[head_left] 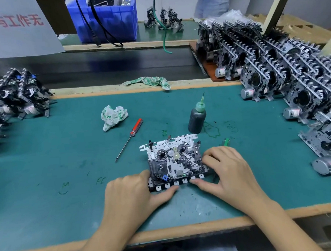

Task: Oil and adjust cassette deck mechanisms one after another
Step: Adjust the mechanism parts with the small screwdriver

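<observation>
Mechanism (174,161) flat on the green mat (67,152), right in front of me near the table's front edge, reels and gears facing up, its row of white key tabs toward me. My left hand (129,195) grips its near-left corner, thumb lying along the key row, fingers curled at the left side. My right hand (227,172) holds the right end, fingers bent down over the right edge, thumb stretched flat against the keys from the other side; both hands are clamped on the one deck. Just behind it stands the dark oil bottle (197,118), upright, green nozzle with a thin needle tip. To the left of that lies a red-handled screwdriver (129,139), tip pointing toward me, well clear of the deck. Beyond it sits a crumpled white-and-green rag (113,116), and a second cloth (147,82) drapes over the wooden strip at the mat's far edge. A small green object (226,141) peeks out just behind my right knuckles; I can't tell what it is. Rows of stacked decks (283,67) fill the right side, a smaller cluster of decks (17,95) leans at the left, and a blue crate (107,19) sits at the back.
</observation>
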The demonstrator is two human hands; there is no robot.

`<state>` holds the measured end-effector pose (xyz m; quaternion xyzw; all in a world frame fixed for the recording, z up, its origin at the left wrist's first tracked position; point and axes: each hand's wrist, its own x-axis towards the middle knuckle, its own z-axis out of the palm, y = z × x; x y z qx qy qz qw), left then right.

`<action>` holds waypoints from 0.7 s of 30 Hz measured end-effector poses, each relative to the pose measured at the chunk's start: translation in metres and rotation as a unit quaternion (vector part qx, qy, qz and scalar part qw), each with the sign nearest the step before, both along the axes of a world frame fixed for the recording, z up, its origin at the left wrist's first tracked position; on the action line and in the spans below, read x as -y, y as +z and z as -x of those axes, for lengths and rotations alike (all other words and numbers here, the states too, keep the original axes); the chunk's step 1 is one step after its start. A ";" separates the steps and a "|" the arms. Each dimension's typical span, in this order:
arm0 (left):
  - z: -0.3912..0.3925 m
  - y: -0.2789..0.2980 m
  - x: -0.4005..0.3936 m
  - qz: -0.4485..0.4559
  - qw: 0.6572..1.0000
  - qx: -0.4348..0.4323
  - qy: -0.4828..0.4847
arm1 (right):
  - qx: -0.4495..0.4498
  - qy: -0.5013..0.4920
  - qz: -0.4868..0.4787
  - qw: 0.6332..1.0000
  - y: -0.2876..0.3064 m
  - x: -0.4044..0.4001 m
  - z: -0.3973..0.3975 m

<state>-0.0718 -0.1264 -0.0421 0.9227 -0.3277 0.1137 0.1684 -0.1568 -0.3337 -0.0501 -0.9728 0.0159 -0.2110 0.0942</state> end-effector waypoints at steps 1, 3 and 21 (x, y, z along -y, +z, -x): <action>0.000 -0.001 0.001 0.002 1.000 -0.002 0.008 | 0.005 0.010 -0.003 1.000 0.000 0.001 0.000; 0.000 -0.001 0.003 0.003 1.000 -0.002 0.022 | 0.010 0.031 -0.010 0.999 -0.001 0.002 -0.001; -0.013 -0.003 0.000 0.017 0.999 0.003 -0.041 | 0.046 0.014 -0.013 0.999 -0.007 -0.002 0.000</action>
